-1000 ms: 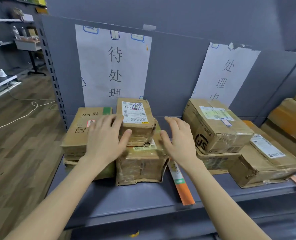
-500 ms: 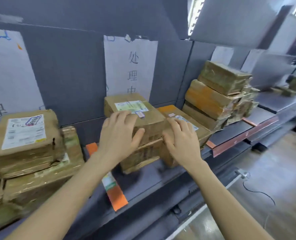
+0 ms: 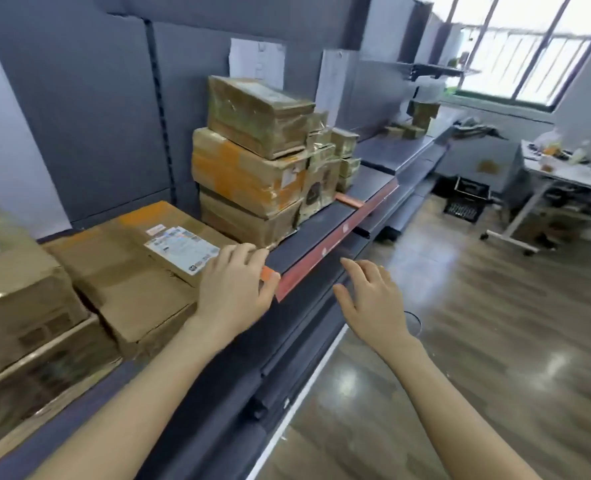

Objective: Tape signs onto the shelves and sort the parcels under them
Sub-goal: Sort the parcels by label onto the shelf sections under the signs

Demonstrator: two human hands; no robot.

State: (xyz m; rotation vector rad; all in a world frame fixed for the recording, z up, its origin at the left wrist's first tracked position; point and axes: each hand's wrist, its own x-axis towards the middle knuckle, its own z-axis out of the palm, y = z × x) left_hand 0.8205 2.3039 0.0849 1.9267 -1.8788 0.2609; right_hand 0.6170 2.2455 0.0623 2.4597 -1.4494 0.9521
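My left hand (image 3: 233, 289) hovers open over the front corner of a flat brown parcel (image 3: 141, 261) with a white shipping label, on the grey shelf (image 3: 318, 220). My right hand (image 3: 373, 299) hangs open in the air beyond the shelf's front edge, holding nothing. A tall stack of taped cardboard parcels (image 3: 252, 161) stands further along the shelf, under a white paper sign (image 3: 256, 62) taped to the back panel. Another parcel (image 3: 13, 289) sits at the far left.
A red strip (image 3: 339, 240) runs along the shelf's front edge. More small parcels (image 3: 415, 123) lie on the far shelf section. A white table (image 3: 557, 168) and a black crate (image 3: 463, 202) stand on the wooden floor at right, below a window.
The view has swung right along the shelf. Both hands have come off the middle parcels and moved right; the right hand now hangs past the shelf edge.
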